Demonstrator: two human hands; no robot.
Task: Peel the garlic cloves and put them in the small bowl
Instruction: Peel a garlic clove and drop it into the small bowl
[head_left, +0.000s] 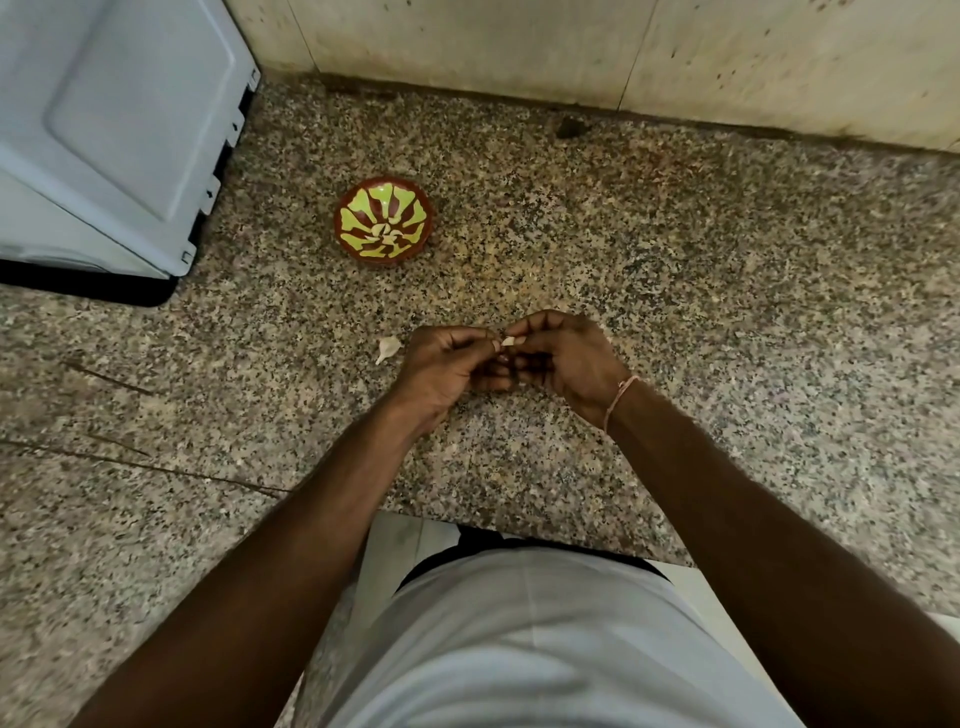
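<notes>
Both hands meet mid-frame over the counter, left hand and right hand pinching one garlic clove between fingertips, probably to work the skin off, with a spare clove just left and the small bowl waiting above.

Speckled granite countertop, fills the centre; hairline cracks toward 8 o'clock. Pale stone wall panels, 12 o'clock, spotted, grimy along the base seam. White appliance, 10 o'clock, on a black base. Light dim, even.
</notes>
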